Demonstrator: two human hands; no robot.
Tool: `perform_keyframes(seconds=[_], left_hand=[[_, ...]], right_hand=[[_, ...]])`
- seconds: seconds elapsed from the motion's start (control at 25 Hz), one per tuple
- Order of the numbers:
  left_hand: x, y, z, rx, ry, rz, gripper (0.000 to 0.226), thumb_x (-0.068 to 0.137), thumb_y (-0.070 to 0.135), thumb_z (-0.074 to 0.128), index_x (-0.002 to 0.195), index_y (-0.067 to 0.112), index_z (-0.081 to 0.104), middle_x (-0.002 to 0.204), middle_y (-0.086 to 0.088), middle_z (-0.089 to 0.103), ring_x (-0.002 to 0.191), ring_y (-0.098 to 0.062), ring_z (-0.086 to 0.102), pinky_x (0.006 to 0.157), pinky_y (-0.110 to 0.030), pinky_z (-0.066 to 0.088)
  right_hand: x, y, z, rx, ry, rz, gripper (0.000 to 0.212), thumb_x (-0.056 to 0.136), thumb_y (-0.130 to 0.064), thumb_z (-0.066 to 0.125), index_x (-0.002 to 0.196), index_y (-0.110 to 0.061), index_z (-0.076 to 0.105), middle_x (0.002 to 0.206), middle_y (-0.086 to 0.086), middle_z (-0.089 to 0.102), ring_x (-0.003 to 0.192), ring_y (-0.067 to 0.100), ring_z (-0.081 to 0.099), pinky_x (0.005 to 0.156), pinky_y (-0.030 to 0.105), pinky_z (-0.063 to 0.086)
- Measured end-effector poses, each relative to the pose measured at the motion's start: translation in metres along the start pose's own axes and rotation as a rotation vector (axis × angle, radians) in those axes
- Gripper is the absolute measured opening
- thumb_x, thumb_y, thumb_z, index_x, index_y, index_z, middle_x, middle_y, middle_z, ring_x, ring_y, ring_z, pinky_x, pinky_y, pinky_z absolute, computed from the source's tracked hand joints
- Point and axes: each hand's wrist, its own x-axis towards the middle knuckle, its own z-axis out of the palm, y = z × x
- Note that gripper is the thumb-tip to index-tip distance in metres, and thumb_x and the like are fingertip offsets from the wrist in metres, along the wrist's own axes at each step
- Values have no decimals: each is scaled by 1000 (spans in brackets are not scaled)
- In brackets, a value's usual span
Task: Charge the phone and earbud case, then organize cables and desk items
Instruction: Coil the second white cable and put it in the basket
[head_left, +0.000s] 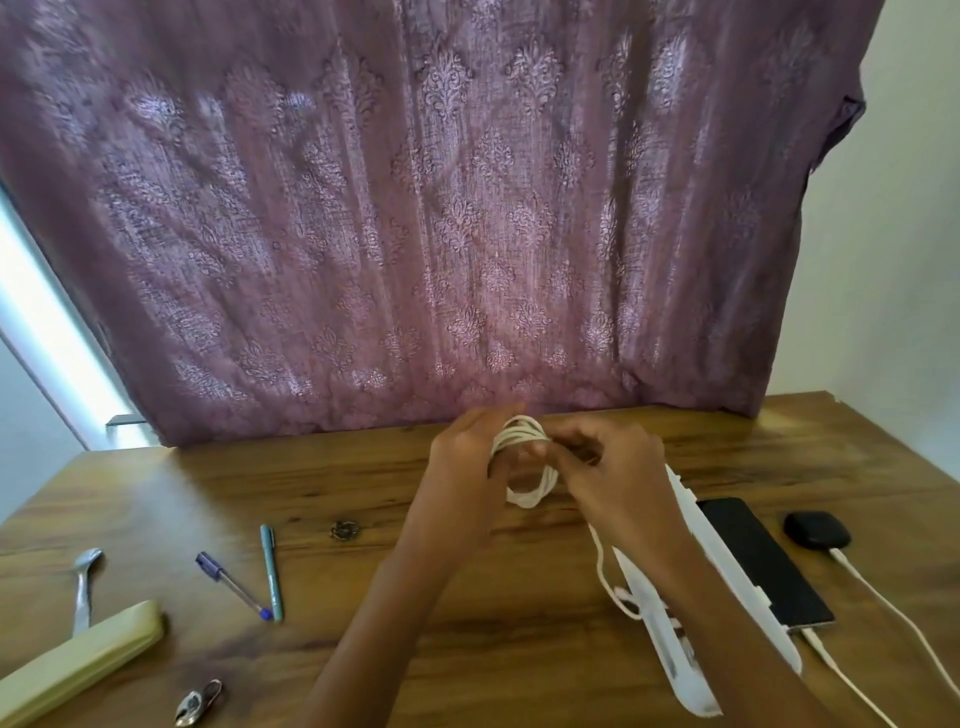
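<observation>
Wooden worktop, with a purple patterned curtain hanging behind it. Left side: spoon, blue pen, teal pen, pale yellow-green case. Right side: white power strip, partly hidden under the right forearm. Black phone lies just beside it and black earbud case further right, each with a white lead plugged in. Near the curtain, the left hand grips a coiled white cable, fingers curled in the loops. The right hand pinches the coil from the opposite side.

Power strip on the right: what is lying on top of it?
The right forearm crosses over the middle of the power strip, and a white cable appears plugged in beside the arm. The sockets under the forearm are covered.
</observation>
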Motion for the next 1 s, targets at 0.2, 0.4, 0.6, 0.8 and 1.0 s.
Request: perform_keyframes(seconds=[0.2, 0.4, 0.6, 0.8, 1.0], left_hand=[[0, 0, -1, -83, 24, -14, 19, 80, 7, 68, 99, 12, 69, 86, 8, 58, 77, 11, 54, 67, 0, 37], [0, 12, -5, -174, -8, -134, 9, 82, 19, 67, 88, 16, 73, 63, -4, 64, 60, -10, 53, 55, -12, 37], [5, 22, -7, -259, 153, -266, 14, 83, 18, 66, 85, 30, 74, 57, 3, 67, 50, 0, 49, 51, -12, 39], [3, 20, -7, -296, 172, -308, 15, 82, 18, 68, 87, 31, 74, 60, 12, 69, 61, -6, 65, 57, -12, 47], [1, 10, -5, -388, 68, -394, 19, 83, 15, 66, 84, 33, 72, 68, 20, 70, 71, 3, 67, 68, -15, 52]], right_hand=[[11, -2, -15, 26, -92, -55, 6, 76, -17, 73, 82, -18, 75, 72, -16, 68, 71, 0, 62, 64, 7, 44], [17, 8, -10, 33, 33, -220, 11, 81, -12, 65, 87, -13, 74, 85, -13, 66, 81, 2, 63, 75, 10, 47], [5, 2, 3, 161, -81, 23, 32, 89, -48, 43, 92, -25, 66, 98, 2, 55, 78, 2, 58, 69, 12, 43], [-1, 1, 9, 416, -144, 144, 17, 79, -10, 68, 91, -22, 71, 87, 2, 72, 81, 12, 68, 73, 27, 54], [-3, 5, 9, 526, -48, 246, 33, 77, 2, 69, 98, -21, 58, 88, 2, 72, 80, 12, 69, 65, 23, 55]])
